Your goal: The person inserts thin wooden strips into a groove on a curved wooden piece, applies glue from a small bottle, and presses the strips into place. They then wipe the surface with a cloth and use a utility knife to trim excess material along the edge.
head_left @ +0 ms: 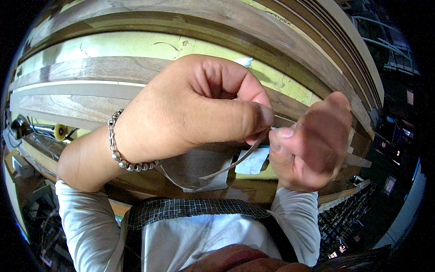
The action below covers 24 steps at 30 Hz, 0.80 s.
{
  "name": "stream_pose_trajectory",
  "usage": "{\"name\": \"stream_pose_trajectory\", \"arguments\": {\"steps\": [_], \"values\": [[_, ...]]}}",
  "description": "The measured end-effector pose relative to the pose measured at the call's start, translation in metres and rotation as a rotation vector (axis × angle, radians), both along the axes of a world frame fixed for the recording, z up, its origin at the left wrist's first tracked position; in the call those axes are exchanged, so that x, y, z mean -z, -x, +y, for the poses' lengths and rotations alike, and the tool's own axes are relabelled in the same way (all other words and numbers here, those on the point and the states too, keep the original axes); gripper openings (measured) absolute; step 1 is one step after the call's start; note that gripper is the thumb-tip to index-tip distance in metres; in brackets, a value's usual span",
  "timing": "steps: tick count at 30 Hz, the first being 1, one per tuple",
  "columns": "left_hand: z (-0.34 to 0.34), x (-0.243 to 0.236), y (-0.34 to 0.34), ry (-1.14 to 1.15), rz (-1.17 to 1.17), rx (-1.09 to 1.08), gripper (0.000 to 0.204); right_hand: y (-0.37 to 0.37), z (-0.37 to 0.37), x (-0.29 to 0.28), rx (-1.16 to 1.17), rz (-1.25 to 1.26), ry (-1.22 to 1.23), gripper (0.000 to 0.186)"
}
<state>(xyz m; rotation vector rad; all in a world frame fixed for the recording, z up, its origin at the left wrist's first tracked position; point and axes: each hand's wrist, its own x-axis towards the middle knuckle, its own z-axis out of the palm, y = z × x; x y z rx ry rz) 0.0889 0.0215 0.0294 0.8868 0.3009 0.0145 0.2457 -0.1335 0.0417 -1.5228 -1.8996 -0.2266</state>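
Note:
My left hand (190, 109), with a beaded metal bracelet at the wrist, is closed, thumb and index pinching a thin, curved brown strip (236, 165) that loops down below it. Just right of that thumb, my right hand (308, 145) is also pinched, at the strip's upper end, where a tiny pale bit shows. Below the hands lie a grey-brown sheet (199, 163) and a small white paper piece (251, 167). A small white scrap (244, 60) lies behind my left hand.
Long wood-veneer boards (68, 113) lie in rows across a pale yellow-green surface (99, 43). A cylindrical tool with a yellow end (58, 131) rests at the left. Darker stacked boards (353, 68) run along the upper right, with dim surroundings beyond.

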Motion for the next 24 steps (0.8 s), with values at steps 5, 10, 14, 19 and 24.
{"name": "stream_pose_trajectory", "arguments": {"steps": [5, 10, 14, 19, 24], "values": [[-0.002, 0.001, -0.001, -0.001, 0.033, -0.010, 0.011, -0.005, -0.002, 0.004, -0.074, -0.078, -0.040, 0.017], [-0.003, 0.003, -0.002, -0.019, 0.002, -0.026, 0.012, -0.006, -0.001, 0.010, -0.106, -0.146, -0.148, 0.016], [-0.004, 0.002, -0.002, 0.027, 0.000, -0.049, 0.012, -0.004, -0.001, 0.011, -0.098, -0.167, -0.206, 0.016], [-0.004, 0.002, -0.003, -0.020, 0.000, -0.062, 0.012, 0.001, -0.003, 0.011, -0.094, -0.172, -0.198, 0.016], [-0.002, 0.006, -0.005, -0.005, -0.053, -0.078, 0.016, 0.007, -0.005, 0.013, -0.025, -0.189, -0.244, 0.015]]}}
